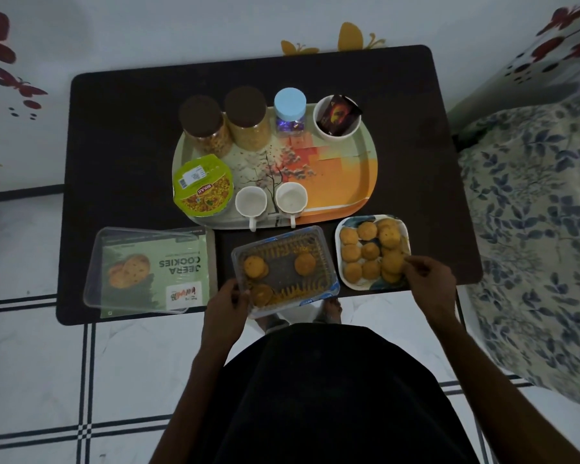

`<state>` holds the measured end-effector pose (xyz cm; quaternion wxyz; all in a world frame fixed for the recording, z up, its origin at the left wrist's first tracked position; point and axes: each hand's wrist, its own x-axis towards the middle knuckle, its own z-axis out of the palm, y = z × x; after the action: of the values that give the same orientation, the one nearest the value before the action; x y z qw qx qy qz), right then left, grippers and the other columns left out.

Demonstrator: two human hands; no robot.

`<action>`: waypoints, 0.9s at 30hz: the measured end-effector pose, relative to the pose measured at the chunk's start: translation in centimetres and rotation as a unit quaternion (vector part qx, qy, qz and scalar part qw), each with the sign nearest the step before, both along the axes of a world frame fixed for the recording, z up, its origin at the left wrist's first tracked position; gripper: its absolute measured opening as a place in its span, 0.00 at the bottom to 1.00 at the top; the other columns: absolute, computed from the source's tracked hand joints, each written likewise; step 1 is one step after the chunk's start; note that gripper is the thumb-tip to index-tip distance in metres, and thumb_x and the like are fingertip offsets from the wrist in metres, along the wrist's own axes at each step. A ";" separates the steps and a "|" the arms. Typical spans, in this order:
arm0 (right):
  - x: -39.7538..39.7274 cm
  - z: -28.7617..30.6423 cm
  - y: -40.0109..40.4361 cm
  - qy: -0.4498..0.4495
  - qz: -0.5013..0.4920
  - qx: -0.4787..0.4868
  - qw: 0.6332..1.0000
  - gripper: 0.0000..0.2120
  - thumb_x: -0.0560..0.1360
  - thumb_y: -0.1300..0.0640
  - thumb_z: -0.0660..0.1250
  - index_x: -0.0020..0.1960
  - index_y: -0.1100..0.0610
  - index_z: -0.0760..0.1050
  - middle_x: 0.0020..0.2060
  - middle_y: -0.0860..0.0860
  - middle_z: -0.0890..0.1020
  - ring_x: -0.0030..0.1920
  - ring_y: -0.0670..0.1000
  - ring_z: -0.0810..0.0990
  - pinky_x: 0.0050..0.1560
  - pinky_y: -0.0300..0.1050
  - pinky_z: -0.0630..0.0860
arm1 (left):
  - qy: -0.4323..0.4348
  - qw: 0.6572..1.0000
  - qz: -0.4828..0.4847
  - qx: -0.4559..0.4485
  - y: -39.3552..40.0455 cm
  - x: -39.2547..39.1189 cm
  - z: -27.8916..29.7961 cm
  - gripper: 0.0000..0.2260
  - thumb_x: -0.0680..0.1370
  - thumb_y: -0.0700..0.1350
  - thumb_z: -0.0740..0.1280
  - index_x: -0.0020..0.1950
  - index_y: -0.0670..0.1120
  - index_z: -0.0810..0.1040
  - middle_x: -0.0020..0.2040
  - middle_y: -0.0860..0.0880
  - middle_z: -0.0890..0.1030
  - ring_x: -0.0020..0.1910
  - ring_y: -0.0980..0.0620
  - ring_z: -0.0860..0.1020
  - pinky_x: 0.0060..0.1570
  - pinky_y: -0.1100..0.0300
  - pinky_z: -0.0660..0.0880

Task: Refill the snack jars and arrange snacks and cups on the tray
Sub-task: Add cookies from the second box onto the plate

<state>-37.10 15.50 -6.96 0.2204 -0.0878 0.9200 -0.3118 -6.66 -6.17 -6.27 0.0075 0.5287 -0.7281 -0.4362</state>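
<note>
A patterned tray (pixel 345 182) on the dark table (pixel 121 135) carries two brown-lidded snack jars (pixel 206 127) (pixel 248 117), a blue-lidded jar (pixel 290 108), a white bowl (pixel 337 118) with a dark packet, a green snack cup (pixel 202 186) and two white cups (pixel 251 201) (pixel 291 197). In front of the tray stands a clear cookie box (pixel 283 271) holding a few cookies. My left hand (pixel 228 304) grips its near left corner. My right hand (pixel 427 283) pinches a cookie at the near right edge of a white plate (pixel 372 252) piled with several cookies.
The box's clear lid (pixel 141 262) lies on a green Jeera Cookies sleeve (pixel 181 266) at the table's near left. A floral-covered bed (pixel 533 229) stands to the right. Tiled floor surrounds the table.
</note>
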 end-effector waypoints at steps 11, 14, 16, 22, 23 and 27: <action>4.7 2.6 -7.3 0.073 0.231 -0.060 0.968 0.06 0.77 0.58 0.68 0.54 0.54 0.80 0.44 0.50 0.82 0.39 0.48 0.77 0.40 0.44 0.75 | -0.029 1.000 -0.003 -0.005 0.1 -0.2 0.6 0.07 0.82 0.47 0.63 0.59 0.48 0.76 0.50 0.50 0.83 0.48 0.49 0.80 0.39 0.61 0.72; 7.6 2.4 -10.9 0.048 0.392 -0.049 0.917 0.09 0.78 0.55 0.65 0.54 0.57 0.80 0.49 0.52 0.80 0.46 0.50 0.77 0.46 0.49 0.75 | -0.023 1.000 -0.004 -0.005 0.1 -0.1 0.8 0.07 0.83 0.45 0.63 0.59 0.46 0.76 0.50 0.49 0.83 0.48 0.49 0.80 0.34 0.73 0.65; 8.8 1.8 -12.7 0.052 0.476 0.007 0.878 0.13 0.77 0.51 0.62 0.56 0.57 0.79 0.55 0.55 0.79 0.54 0.57 0.78 0.50 0.51 0.75 | -0.012 1.000 -0.002 -0.004 0.1 -0.1 0.8 0.08 0.82 0.45 0.63 0.60 0.45 0.76 0.51 0.48 0.83 0.49 0.47 0.81 0.35 0.67 0.67; 11.3 2.0 -16.9 0.039 0.551 0.029 0.833 0.17 0.78 0.55 0.65 0.67 0.56 0.74 0.60 0.57 0.77 0.59 0.59 0.75 0.57 0.54 0.73 | 0.010 1.000 0.008 0.009 0.6 0.0 1.2 0.15 0.83 0.49 0.62 0.67 0.46 0.73 0.55 0.46 0.83 0.50 0.47 0.81 0.37 0.65 0.70; 11.7 2.1 -17.4 0.043 0.552 0.011 0.833 0.15 0.78 0.54 0.64 0.65 0.55 0.75 0.58 0.56 0.78 0.57 0.59 0.76 0.56 0.54 0.75 | 0.011 1.000 0.009 0.013 0.6 0.0 1.3 0.14 0.83 0.47 0.62 0.68 0.46 0.73 0.55 0.47 0.83 0.50 0.48 0.81 0.37 0.70 0.68; 13.7 1.9 -18.0 0.053 0.533 0.008 0.845 0.11 0.78 0.55 0.63 0.58 0.54 0.76 0.52 0.55 0.78 0.51 0.58 0.76 0.49 0.52 0.74 | 0.023 0.999 0.016 0.040 0.4 0.2 1.6 0.14 0.82 0.42 0.63 0.68 0.48 0.74 0.52 0.51 0.82 0.45 0.55 0.79 0.35 0.76 0.69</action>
<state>-23.36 -2.52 -5.06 0.3044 -0.5788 0.7446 -0.1337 -6.48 -5.79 -4.66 0.0103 0.5301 -0.7012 -0.4766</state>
